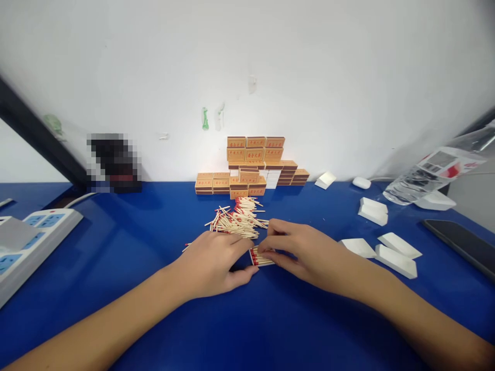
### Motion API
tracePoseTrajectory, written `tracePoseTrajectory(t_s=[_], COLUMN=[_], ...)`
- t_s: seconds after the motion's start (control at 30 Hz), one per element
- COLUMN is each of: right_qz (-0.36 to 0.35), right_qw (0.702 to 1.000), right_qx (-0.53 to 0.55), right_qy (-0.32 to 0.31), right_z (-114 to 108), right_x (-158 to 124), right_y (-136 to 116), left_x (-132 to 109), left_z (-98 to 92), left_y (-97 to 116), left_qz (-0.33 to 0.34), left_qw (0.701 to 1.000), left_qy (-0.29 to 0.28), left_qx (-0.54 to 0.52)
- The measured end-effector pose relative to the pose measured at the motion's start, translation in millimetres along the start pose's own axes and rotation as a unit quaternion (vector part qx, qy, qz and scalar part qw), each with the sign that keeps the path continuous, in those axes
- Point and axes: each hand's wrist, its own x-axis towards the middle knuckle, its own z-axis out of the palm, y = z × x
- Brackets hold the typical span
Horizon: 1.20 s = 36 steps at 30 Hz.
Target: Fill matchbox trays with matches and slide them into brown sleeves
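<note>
A small white matchbox tray (250, 257) filled with red-tipped matches (263, 257) lies on the blue table between my hands. My left hand (216, 263) steadies its left end, with thumb and forefinger curled around that side. Over the tray's right part, my right hand (297, 252) has its thumb and fingers pinched together at the matches. The fingertips cover that end, so how many matches they grip is hidden. Just beyond the hands lies a loose pile of matches (235, 221), with a few strays at its left.
Stacked yellow matchboxes (254, 154) stand against the white wall. At right lie several white trays (396, 261), a plastic bottle (429, 167), a white case (361, 182) and a dark phone (460, 245). A power strip (50, 237) sits at left, near a blurred dark object (119, 165).
</note>
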Motion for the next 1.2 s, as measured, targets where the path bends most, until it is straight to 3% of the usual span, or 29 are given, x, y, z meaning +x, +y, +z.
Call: tracePoseTrajectory(t_s=[0.37, 0.5, 0.6, 0.73, 0.8, 0.83, 1.03, 1.2], right_qz=[0.004, 0.018, 0.083, 0.268, 0.393, 0.424, 0.520, 0.520], right_qw=[1.000, 0.998, 0.988, 0.945, 0.883, 0.861, 0.797, 0.774], right_qx=[-0.010, -0.019, -0.044, -0.016, 0.108, 0.127, 0.178, 0.264], right_qy=[-0.003, 0.052, 0.126, 0.187, 0.234, 0.252, 0.250, 0.247], right_z=[0, -13, -31, -57, -66, -69, -74, -74], right_x=[0, 0, -4, -7, -2, 3, 45, 45], right_y=[3, 15, 46, 99, 119, 126, 146, 153], left_x=[0, 0, -1, -2, -2, -2, -1, 0], left_z=[-1.1, -1.2, 0.1, 2.5, 3.1, 3.4, 6.8, 7.4], left_y=[0, 0, -1, -2, -1, 0, 2, 2], left_qz=[-0.014, -0.013, -0.014, -0.021, -0.023, -0.025, -0.051, -0.072], left_qw=[1.000, 1.000, 1.000, 1.000, 1.000, 1.000, 0.998, 0.996], left_qy=[-0.015, -0.010, -0.007, -0.003, -0.009, -0.011, 0.002, 0.044], left_qx=[0.004, 0.003, 0.000, -0.004, -0.011, -0.015, -0.035, -0.029])
